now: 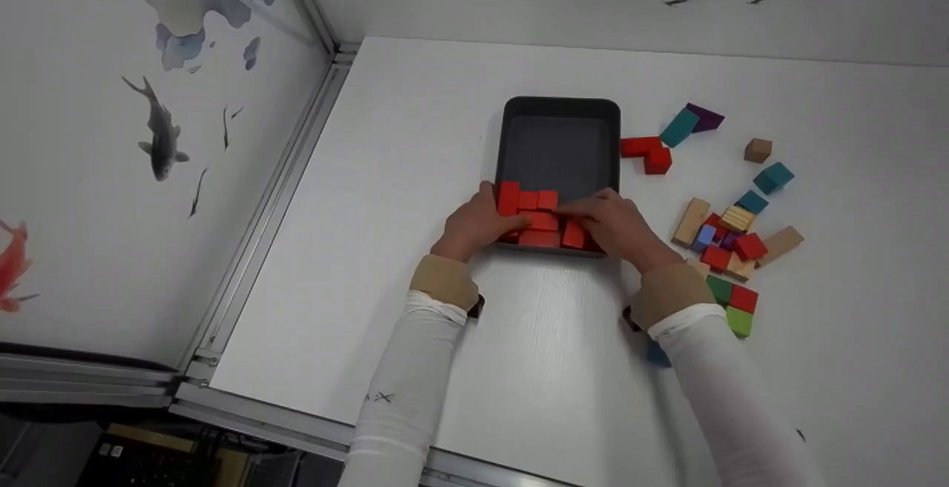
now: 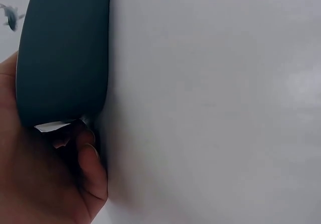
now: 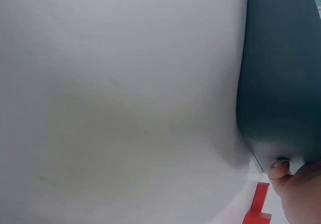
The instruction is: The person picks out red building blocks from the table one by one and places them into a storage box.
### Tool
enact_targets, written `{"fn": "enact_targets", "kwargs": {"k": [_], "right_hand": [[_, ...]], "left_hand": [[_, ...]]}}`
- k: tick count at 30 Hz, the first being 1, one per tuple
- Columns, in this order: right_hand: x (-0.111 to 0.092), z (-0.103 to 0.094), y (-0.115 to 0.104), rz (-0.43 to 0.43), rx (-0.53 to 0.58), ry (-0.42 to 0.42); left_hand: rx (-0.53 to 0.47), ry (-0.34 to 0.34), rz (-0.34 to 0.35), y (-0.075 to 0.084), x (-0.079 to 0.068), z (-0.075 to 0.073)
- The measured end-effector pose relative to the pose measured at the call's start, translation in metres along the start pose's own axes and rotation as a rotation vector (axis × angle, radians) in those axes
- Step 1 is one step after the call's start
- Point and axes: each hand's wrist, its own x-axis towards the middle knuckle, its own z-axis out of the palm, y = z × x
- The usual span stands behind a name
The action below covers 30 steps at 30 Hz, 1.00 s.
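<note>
A dark grey tray point(image 1: 558, 107) lies on the white table with several red blocks point(image 1: 540, 238) packed in its near end. My left hand point(image 1: 474, 224) is at the near left corner. Its thumb reaches in over the red blocks, and its other fingers curl by the tray's outer wall point(image 2: 65, 53) in the left wrist view. My right hand point(image 1: 619, 227) grips the near right side, thumb stretched inward to the red blocks. A fingertip point(image 3: 279, 169) shows against the outer wall in the right wrist view. The right hand partly covers a tilted red block point(image 1: 573, 234).
Two red blocks point(image 1: 657, 160) sit right beside the tray. Farther right, several wooden, red, blue and green blocks point(image 1: 718, 258) are scattered. A teal block point(image 1: 680, 128) leans by a purple one point(image 1: 706, 118). A blue block point(image 1: 657, 354) lies by my right forearm.
</note>
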Motion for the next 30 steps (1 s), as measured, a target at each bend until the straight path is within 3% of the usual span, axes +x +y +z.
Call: {"fn": "enact_targets", "kwargs": {"k": [12,21,30], "right_hand": [[0.005,0.006,-0.002,0.157,0.095,0.067],[-0.001,0.003,0.003,0.115,0.148,0.007],[-0.008,-0.005,0.006,0.035,0.264,-0.015]], "left_hand": [[-0.046,-0.026,0.021,-0.002,0.001,-0.002],[-0.091,-0.089,0.023,-0.002,0.0,-0.004],[-0.045,-0.128,-0.052,-0.001,-0.001,-0.005]]}}
